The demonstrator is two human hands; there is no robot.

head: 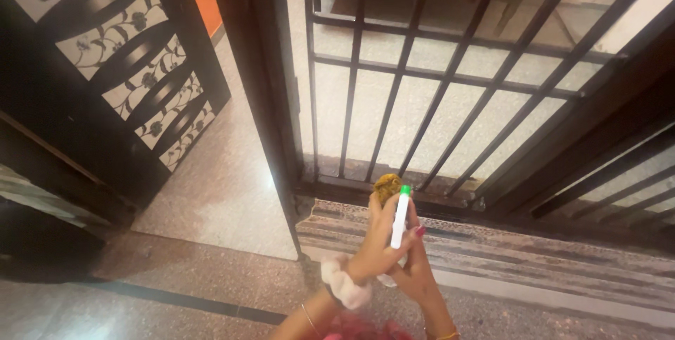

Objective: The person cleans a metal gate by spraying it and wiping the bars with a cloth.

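marker [400, 217], white with a green cap still on, stands upright at lower centre, clasped by the right hand [416, 270]. left hand [373, 245] pinches a yellowish crumpled wad [387, 187] above it. nothing marked yet on the dark metal gate [450, 80] behind.

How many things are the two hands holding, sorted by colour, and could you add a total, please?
White with a green cap: 1, the pen-like stick between left hand and right hand.
Yellow-brown: 1, the crumpled lump at the left hand's fingertips.
Total: 2
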